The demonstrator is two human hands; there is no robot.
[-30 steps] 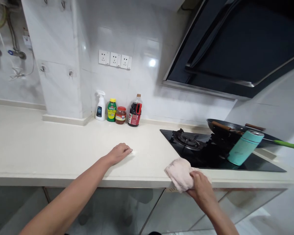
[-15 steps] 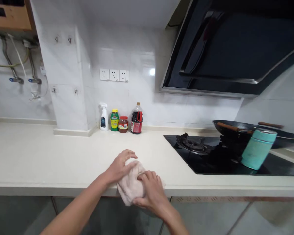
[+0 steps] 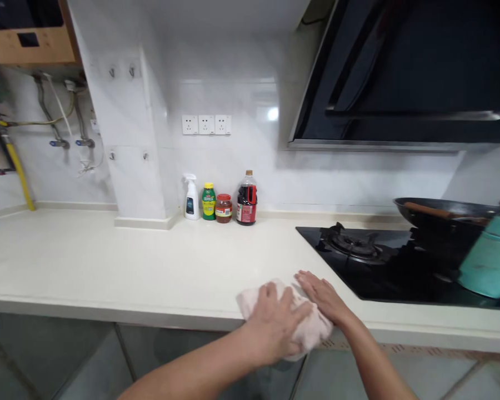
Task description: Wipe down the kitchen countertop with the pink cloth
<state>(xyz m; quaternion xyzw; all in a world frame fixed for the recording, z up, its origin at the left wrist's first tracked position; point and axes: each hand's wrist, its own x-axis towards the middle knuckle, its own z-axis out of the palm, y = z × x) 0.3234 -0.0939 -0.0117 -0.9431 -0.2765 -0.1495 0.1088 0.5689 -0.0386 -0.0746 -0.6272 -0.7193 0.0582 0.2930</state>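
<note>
With fingers spread wide, the left hand (image 3: 275,325) lies across the cloth (image 3: 314,332) at the front edge of the counter (image 3: 129,266), 8 o'clock from the hob (image 3: 383,284), presumably distributing pressure; the right hand (image 3: 324,297), flat at 2 o'clock, probably steadies it.

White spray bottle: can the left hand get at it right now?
Probably yes, with a stretch: the left hand is on the cloth, but nothing visible stands between it and the spray bottle.
</note>
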